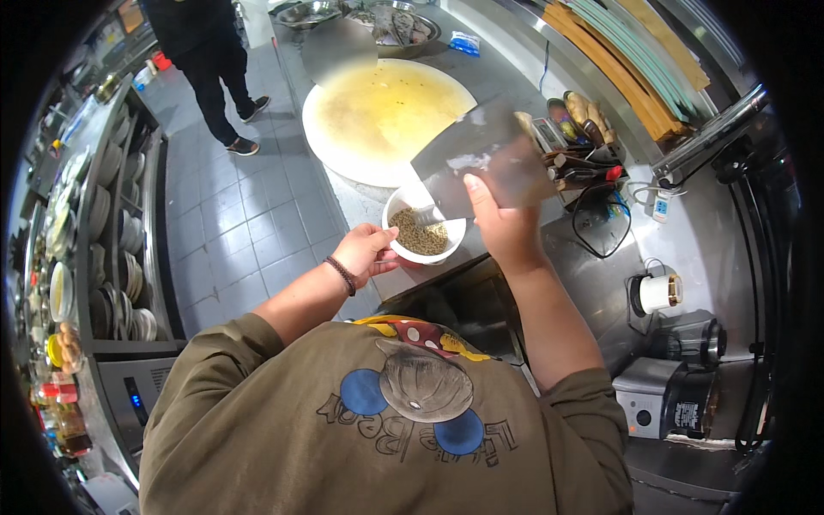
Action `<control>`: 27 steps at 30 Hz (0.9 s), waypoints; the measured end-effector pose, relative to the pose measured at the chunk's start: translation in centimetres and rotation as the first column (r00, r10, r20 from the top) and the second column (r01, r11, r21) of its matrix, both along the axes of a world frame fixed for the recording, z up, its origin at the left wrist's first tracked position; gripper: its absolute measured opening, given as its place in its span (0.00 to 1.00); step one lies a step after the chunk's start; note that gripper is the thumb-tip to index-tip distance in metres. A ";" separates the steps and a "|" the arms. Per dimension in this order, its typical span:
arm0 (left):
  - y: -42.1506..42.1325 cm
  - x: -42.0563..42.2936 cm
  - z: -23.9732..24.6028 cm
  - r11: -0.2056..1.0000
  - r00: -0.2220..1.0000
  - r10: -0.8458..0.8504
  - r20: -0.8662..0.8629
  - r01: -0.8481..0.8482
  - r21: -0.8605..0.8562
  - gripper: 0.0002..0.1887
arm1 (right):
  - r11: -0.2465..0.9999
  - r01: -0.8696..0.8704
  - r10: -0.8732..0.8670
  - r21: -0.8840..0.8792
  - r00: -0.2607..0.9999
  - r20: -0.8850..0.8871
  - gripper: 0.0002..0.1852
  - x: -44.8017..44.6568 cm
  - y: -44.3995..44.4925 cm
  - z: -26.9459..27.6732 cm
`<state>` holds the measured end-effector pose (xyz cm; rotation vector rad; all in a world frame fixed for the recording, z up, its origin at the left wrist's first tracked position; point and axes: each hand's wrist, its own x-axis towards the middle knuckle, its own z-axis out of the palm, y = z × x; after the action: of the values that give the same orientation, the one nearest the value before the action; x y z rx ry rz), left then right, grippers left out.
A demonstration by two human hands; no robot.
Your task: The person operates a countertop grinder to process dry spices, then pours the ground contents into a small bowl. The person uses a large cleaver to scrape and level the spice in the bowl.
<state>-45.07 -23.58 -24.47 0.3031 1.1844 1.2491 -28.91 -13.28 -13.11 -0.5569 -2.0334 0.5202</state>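
My left hand (368, 255) grips the near left rim of a small white plastic tub (458, 237), thumb over the edge and fingers against the outer wall. Small round tan grains (420, 239), which look like peppercorns, lie inside it. In my right hand (508, 225) is a broad cleaver (483, 154), held by its wide metal blade with the thumb on the upper face. A short metal part (427, 215), seemingly the cleaver's handle end, points down into the tub among the grains; its tip is hidden.
Beyond the tub lies a thick round cutting board (386, 122) with yellow stains. Metal bowls (409, 38) stand behind it, near a blue packet (465, 44). Bottles and knife handles (579, 167) crowd the right. Dish shelves (122, 244) line the left; a person (206, 71) stands in the aisle.
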 end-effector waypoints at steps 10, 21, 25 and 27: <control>0.1 -0.1 -0.7 1.000 0.999 -0.020 0.030 0.020 0.015 0.13 | 0.991 0.013 -0.019 0.136 0.999 0.041 0.07 0.3 0.0 1.4; 0.2 0.0 -0.4 0.998 0.998 -0.034 0.054 0.031 0.056 0.14 | 0.985 -0.011 0.001 -0.169 0.998 -0.058 0.07 1.0 0.2 0.9; 0.0 0.0 -0.8 0.974 0.900 -0.123 -0.417 0.191 0.124 0.12 | 0.984 -0.166 0.157 0.064 0.980 0.120 0.09 0.4 -0.6 1.0; 0.0 -0.2 -0.4 0.978 0.920 -0.182 -0.348 0.205 0.030 0.13 | 0.991 -0.110 0.106 0.071 0.992 0.061 0.07 0.3 -1.2 1.4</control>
<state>-45.32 -23.59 -24.82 0.6950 1.3737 1.0881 -28.65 -14.48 -11.71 -0.4226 -2.1372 0.4951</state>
